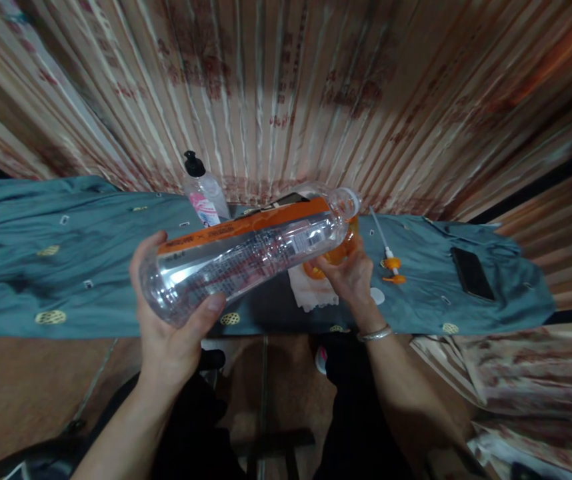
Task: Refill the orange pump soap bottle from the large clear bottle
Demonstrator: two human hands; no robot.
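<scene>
My left hand (176, 327) is wrapped round the base of a large clear plastic bottle (246, 257) with an orange-edged label. The bottle is tilted, its white-rimmed neck up and to the right. Beneath that neck, my right hand (353, 273) grips an orange bottle (339, 253), partly hidden by the clear one. Whether the two bottles touch, I cannot tell. Below the orange bottle lies a white cloth or tissue (311, 297). Just right of my right hand rests an orange pump top (393, 267) with a long pale tube, near a small white disc (377, 296).
A clear pump bottle (207, 197) with a black top stands at the back, left of centre. A black phone (472, 273) lies toward the right end of the narrow table with its green cloth (111, 267). Pleated curtains (276, 100) hang right behind the table.
</scene>
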